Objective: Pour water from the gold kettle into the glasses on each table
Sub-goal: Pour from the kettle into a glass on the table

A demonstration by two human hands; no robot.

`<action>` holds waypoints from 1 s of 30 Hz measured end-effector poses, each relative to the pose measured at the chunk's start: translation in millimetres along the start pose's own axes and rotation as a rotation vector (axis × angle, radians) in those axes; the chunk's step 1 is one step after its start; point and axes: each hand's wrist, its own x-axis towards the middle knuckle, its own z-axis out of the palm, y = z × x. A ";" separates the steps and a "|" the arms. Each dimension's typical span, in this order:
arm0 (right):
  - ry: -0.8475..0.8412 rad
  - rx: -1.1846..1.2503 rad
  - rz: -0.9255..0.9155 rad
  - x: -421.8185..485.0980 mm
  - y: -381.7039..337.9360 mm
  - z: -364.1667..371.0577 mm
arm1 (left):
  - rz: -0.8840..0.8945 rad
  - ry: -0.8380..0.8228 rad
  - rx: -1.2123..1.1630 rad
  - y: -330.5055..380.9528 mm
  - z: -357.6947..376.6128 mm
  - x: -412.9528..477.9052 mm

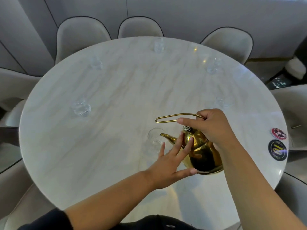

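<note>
The gold kettle [203, 155] hangs above the round marble table [116, 90], tilted left, its spout over the rim of the nearest clear glass [155, 137]. My right hand [211, 127] grips the kettle's thin looped handle from above. My left hand [172, 156] lies open against the kettle's body, its straight fingers pressing the side and the thumb under the base. Several more clear glasses stand round the table: one at the left [81, 107], one at the far left [96, 63], one at the back [158, 45], and two on the right [213, 66] [223, 102].
Pale upholstered chairs [83, 32] ring the table on all sides, close to its edge. Two round coasters, one red [278, 133] and one black [277, 150], lie at the table's right edge. A grey panelled wall runs behind.
</note>
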 end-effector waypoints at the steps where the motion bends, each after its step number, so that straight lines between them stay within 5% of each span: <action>1: -0.011 -0.026 0.001 1.6 -2.2 0.4 | -0.002 0.006 -0.012 0.3 0.3 0.8; 30: -0.095 -0.311 -0.070 12.5 -31.1 7.7 | -0.012 0.043 -0.107 1.1 -1.3 4.7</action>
